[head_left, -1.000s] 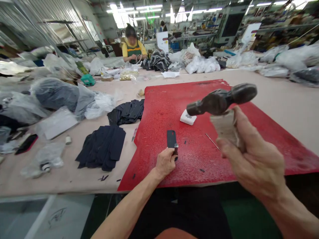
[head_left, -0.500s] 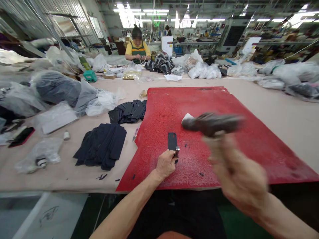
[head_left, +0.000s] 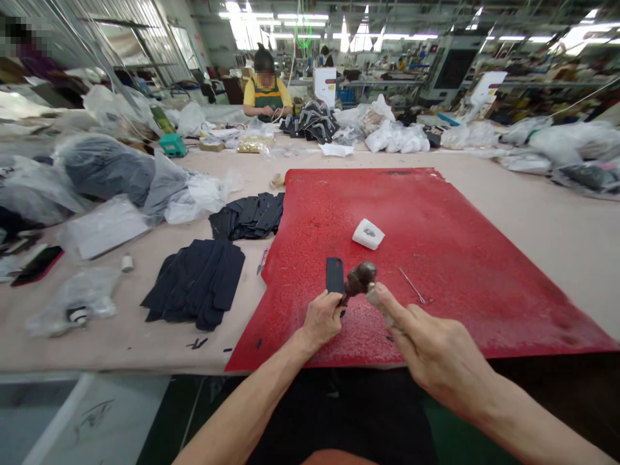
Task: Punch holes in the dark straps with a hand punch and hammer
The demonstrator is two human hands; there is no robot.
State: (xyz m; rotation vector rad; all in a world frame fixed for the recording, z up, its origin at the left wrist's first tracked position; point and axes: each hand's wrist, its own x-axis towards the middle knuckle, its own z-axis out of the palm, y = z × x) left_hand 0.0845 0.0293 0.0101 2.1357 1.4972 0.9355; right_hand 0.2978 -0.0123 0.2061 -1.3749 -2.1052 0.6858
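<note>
My left hand (head_left: 323,321) is closed round a small metal punch, mostly hidden by the fingers and the hammer head, over the lower part of a dark strip (head_left: 334,274). The strip lies on a red mat (head_left: 465,239). In my right hand (head_left: 436,339) is the handle of a hammer (head_left: 361,278), whose dark head meets the top of the punch. A white block (head_left: 369,234) with a dark mark sits on the mat beyond the hammer. Right of the hammer lies a thin metal rod (head_left: 411,285).
Stacked dark pieces (head_left: 196,284) and a second pile (head_left: 249,216) lie left of the mat. Plastic-wrapped bundles (head_left: 106,168) cover the far left. A person in a yellow top (head_left: 250,97) sits across the table. A pink cutter (head_left: 263,261) lies by the mat's left edge.
My right hand has swung the hammer down and left onto the punch, uncovering the white block and the rod. My left hand has stayed in place.
</note>
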